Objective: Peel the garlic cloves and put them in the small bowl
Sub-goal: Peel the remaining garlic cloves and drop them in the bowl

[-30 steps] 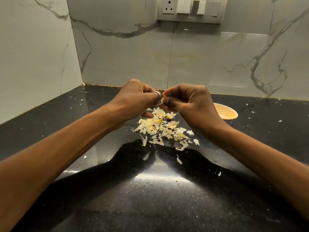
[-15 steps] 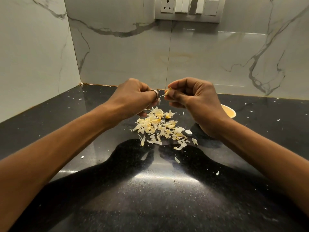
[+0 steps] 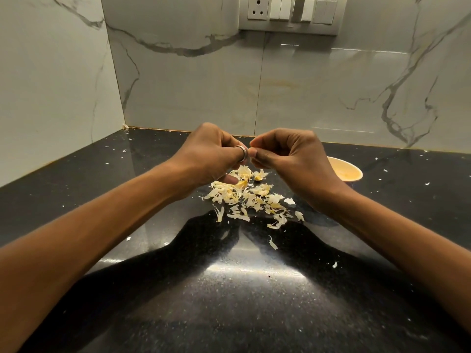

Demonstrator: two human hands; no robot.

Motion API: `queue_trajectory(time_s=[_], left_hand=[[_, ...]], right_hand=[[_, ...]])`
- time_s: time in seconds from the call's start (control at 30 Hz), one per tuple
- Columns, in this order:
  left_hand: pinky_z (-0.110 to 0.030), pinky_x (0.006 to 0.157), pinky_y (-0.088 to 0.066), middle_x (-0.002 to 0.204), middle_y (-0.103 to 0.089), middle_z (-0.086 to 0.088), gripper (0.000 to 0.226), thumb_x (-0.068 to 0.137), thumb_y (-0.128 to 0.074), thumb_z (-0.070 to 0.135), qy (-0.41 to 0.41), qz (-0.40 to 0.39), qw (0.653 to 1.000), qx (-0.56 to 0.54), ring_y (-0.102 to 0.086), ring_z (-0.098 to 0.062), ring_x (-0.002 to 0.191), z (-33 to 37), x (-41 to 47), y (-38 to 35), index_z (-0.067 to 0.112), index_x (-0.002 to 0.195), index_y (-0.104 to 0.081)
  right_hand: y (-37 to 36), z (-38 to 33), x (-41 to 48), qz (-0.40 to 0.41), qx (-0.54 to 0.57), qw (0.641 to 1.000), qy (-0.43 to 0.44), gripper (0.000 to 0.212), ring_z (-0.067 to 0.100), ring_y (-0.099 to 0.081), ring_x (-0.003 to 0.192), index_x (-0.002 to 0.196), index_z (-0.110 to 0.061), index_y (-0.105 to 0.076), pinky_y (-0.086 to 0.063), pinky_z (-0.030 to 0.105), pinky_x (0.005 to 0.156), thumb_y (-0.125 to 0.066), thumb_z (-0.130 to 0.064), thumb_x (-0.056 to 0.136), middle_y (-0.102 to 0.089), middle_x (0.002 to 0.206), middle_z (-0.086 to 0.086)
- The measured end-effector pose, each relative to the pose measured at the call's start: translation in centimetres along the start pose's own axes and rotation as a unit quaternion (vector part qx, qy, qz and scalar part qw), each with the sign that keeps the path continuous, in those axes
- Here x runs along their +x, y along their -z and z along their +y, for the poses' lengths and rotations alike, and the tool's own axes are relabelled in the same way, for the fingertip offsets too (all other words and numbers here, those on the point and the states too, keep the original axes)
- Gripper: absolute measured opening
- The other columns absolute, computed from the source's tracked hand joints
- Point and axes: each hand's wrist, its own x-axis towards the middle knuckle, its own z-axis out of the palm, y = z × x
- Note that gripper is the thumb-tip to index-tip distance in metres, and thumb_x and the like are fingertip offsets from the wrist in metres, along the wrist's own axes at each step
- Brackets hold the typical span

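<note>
My left hand (image 3: pixel 209 154), with a ring on one finger, and my right hand (image 3: pixel 288 159) meet fingertip to fingertip above the counter. Between them they pinch a garlic clove (image 3: pixel 252 150), of which only a pale sliver shows; the fingers hide the rest. Under the hands lies a heap of pale garlic skins (image 3: pixel 252 197) on the black counter (image 3: pixel 229 289). The small pale-orange bowl (image 3: pixel 349 171) stands behind my right wrist, partly hidden by it; its contents are not visible.
Scattered flakes of skin dot the counter (image 3: pixel 272 243). White marble walls close the left side and the back, with a socket and switch panel (image 3: pixel 290 14) high on the back wall. The glossy counter reflects a bright light near the front.
Both hands stay together over the skins. The right hand, which had pulled a little up and away, has come back against the left fingertips.
</note>
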Motion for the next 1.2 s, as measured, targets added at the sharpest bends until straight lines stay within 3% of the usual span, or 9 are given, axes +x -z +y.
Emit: queue_trajectory(time_s=[0.1,0.2,0.33,0.47,0.6,0.83,1.0,1.1,1.2], left_hand=[[-0.031,0.061,-0.063,0.09,-0.071,-0.015,0.013,0.092,-0.069,0.018,-0.029,0.005,0.999,0.044,-0.071,-0.024,0.081,-0.1,-0.1,-0.1,0.005,0.091,-0.074],[-0.036,0.059,-0.063,0.078,-0.071,-0.004,0.013,0.094,-0.068,0.021,-0.103,0.037,0.983,0.151,-0.072,-0.017,0.065,-0.6,0.0,-0.2,0.01,0.091,-0.074],[-0.025,0.061,-0.052,0.068,-0.065,0.009,0.014,0.094,-0.065,0.024,-0.189,0.096,0.938,0.274,-0.061,-0.004,0.06,-1.1,0.0,-0.6,0.015,0.086,-0.073],[-0.016,0.057,-0.035,0.064,-0.057,0.008,0.017,0.091,-0.062,0.026,-0.235,0.118,0.909,0.323,-0.048,0.0,0.056,-1.3,0.1,-0.7,0.015,0.086,-0.074],[-0.016,0.055,-0.033,0.059,-0.056,0.007,0.019,0.091,-0.062,0.024,-0.268,0.107,0.896,0.337,-0.045,0.0,0.052,-1.3,0.1,-0.3,0.012,0.088,-0.076],[-0.029,0.054,-0.049,0.065,-0.066,-0.001,0.027,0.087,-0.055,0.026,-0.288,0.057,0.891,0.346,-0.057,-0.014,0.054,-0.9,0.3,0.6,0.011,0.088,-0.077],[-0.027,0.056,-0.049,0.066,-0.067,-0.003,0.025,0.089,-0.055,0.022,-0.288,0.044,0.884,0.365,-0.055,-0.013,0.054,-0.8,0.3,0.6,0.01,0.088,-0.077],[-0.033,0.067,-0.054,0.077,-0.073,-0.009,0.021,0.091,-0.057,0.018,-0.25,0.078,0.877,0.404,-0.061,-0.021,0.064,-1.5,1.2,2.2,0.01,0.092,-0.077],[-0.037,0.077,-0.056,0.086,-0.075,-0.007,0.015,0.091,-0.064,0.02,-0.2,0.105,0.891,0.394,-0.065,-0.024,0.074,-2.0,1.9,3.7,0.013,0.091,-0.077]], right_hand=[[-0.2,0.1,0.0,0.019,-0.044,0.999,0.026,0.014,0.012,-0.074,0.077,0.101,-0.008,-0.076,-0.063,0.032,0.075,-0.076,-0.011,0.088,-0.076,0.087,0.003],[-0.3,0.0,-0.1,0.032,-0.063,0.997,0.036,0.011,0.013,-0.074,0.072,0.098,-0.008,-0.077,-0.063,0.037,0.071,-0.077,-0.013,0.088,-0.076,0.082,0.002],[-0.4,-0.1,-0.1,0.022,-0.061,0.997,0.029,0.01,0.012,-0.075,0.071,0.098,-0.008,-0.077,-0.064,0.037,0.069,-0.076,-0.012,0.089,-0.076,0.081,0.004],[-0.5,-0.2,0.0,0.003,0.0,1.0,-0.013,0.011,0.015,-0.075,0.073,0.1,-0.003,-0.076,-0.062,0.029,0.071,-0.074,-0.007,0.089,-0.076,0.085,0.009],[0.2,-0.6,0.1,-0.031,0.081,0.993,-0.074,0.01,0.021,-0.073,0.076,0.098,0.001,-0.075,-0.06,0.026,0.072,-0.071,-0.002,0.089,-0.075,0.089,0.017],[0.9,-1.1,0.4,-0.066,0.129,0.98,-0.138,0.01,0.022,-0.069,0.076,0.096,0.005,-0.073,-0.061,0.026,0.072,-0.067,0.004,0.089,-0.074,0.094,0.024],[1.1,-1.4,0.6,-0.07,0.13,0.976,-0.161,0.011,0.02,-0.068,0.075,0.098,0.008,-0.072,-0.061,0.024,0.072,-0.066,0.005,0.09,-0.073,0.095,0.025],[1.2,-1.5,0.5,-0.075,0.13,0.974,-0.171,0.009,0.017,-0.068,0.07,0.096,0.006,-0.072,-0.06,0.024,0.07,-0.065,0.006,0.09,-0.073,0.088,0.019],[1.1,-1.6,0.5,-0.059,0.144,0.972,-0.175,0.009,0.017,-0.068,0.07,0.094,0.005,-0.073,-0.06,0.022,0.068,-0.064,0.005,0.091,-0.073,0.086,0.018]])
